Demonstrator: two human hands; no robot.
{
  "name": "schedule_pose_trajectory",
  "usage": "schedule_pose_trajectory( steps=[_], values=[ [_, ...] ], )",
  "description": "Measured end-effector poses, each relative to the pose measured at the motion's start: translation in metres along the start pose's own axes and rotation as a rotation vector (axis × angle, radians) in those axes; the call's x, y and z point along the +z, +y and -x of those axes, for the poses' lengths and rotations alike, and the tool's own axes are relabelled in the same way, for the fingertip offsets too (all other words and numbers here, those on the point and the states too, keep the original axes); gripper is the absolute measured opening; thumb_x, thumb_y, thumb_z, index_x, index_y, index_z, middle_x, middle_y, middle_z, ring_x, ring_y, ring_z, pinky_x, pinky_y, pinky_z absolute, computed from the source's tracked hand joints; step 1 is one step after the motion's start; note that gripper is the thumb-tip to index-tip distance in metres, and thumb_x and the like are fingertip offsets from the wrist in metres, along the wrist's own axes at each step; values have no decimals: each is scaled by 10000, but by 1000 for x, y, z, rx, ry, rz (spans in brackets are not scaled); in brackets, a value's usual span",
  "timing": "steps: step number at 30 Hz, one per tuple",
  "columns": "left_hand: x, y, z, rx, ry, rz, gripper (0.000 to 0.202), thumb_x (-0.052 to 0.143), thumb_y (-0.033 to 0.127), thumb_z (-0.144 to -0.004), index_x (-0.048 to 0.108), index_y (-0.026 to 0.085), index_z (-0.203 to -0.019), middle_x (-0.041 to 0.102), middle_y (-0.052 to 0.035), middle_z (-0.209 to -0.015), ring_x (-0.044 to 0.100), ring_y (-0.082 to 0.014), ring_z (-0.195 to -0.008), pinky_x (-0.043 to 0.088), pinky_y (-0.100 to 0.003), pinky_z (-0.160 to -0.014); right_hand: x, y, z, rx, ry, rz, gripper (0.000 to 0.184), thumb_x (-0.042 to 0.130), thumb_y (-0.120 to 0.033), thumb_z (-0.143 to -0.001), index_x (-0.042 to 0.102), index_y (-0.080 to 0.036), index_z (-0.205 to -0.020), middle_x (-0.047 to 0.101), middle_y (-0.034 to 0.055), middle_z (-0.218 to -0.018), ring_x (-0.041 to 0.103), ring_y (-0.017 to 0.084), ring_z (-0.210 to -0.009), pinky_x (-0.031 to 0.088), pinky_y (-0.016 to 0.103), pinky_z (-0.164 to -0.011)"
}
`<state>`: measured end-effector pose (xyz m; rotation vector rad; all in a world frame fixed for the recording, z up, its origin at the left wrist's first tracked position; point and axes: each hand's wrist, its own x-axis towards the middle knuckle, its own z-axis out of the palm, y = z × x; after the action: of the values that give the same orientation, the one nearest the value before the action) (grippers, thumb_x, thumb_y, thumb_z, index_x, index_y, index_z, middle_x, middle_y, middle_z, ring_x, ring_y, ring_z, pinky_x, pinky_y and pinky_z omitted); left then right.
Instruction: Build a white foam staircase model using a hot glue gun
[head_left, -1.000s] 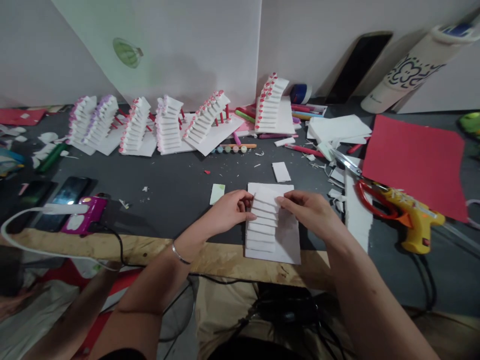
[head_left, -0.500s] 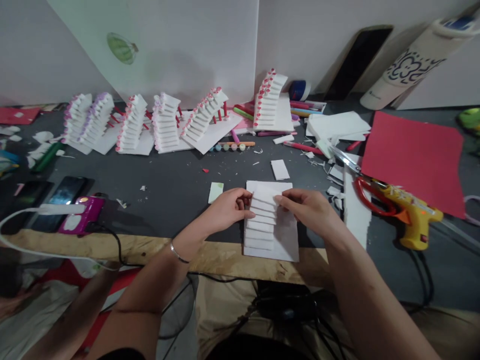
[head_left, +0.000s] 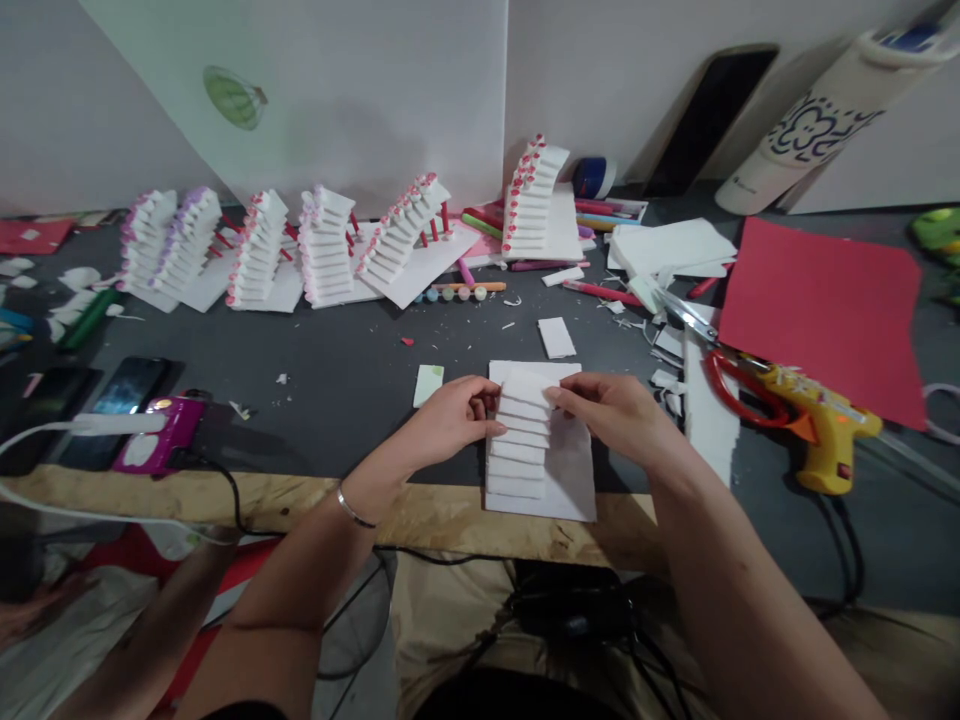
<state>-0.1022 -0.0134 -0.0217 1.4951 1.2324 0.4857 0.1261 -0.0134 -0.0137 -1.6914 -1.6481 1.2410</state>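
Left grip [head_left: 451, 420] and right grip [head_left: 609, 415] together on the topmost strip of a white foam staircase [head_left: 521, 445], pinching it from its two ends, fingertips nearly meeting over the strip. Staircase flat on a white foam base sheet [head_left: 571, 470], directly beneath and between the grips, on a dark grey table [head_left: 337, 400], close to the table's plywood front edge [head_left: 225, 490]. Foam steps in overlapping rows, running from under the grips toward the person.

Just left of the left grip, a pale green scrap [head_left: 427, 385]. Straight ahead of the grips, a small white foam rectangle [head_left: 556, 337]. Farther ahead and well apart from the grips, a row of foam staircases [head_left: 324, 245] with pink or purple trim along their edges, some on red sticks. Just right of the right grip, a long torn foam strip [head_left: 709, 425]; beyond it, red-handled scissors [head_left: 694, 320], a yellow glue gun [head_left: 829, 430] and a sheet of red card [head_left: 821, 320]. Well left of the left grip, a magenta device [head_left: 157, 435] trailing a black cable [head_left: 225, 475]. Around the left wrist, a thin metal bracelet [head_left: 349, 506].
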Motion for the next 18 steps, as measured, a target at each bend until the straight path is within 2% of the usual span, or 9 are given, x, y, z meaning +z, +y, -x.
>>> schedule_pose_trajectory(
  steps=[12, 18],
  values=[
    [0, 4, 2, -19, 13, -4, 333, 742, 194, -699, 626, 164, -1009, 586, 0, -835, 511, -117, -685, 457, -266, -641, 3, -1, 1, 41, 37, -14, 481, 626, -671, -753, 675, -198, -681, 529, -10, -551, 407, 113, -511, 292, 272, -484],
    [0, 3, 1, 0, 4, -2, 317, 733, 202, -696, 618, 164, -988, 579, 4, -815, 508, -113, -671, 452, -255, -618, 6, 3, 1, 19, 65, -31, 455, 629, -645, -759, 675, -200, -679, 549, -9, -560, 407, 108, -509, 305, 265, -479]
  ],
)
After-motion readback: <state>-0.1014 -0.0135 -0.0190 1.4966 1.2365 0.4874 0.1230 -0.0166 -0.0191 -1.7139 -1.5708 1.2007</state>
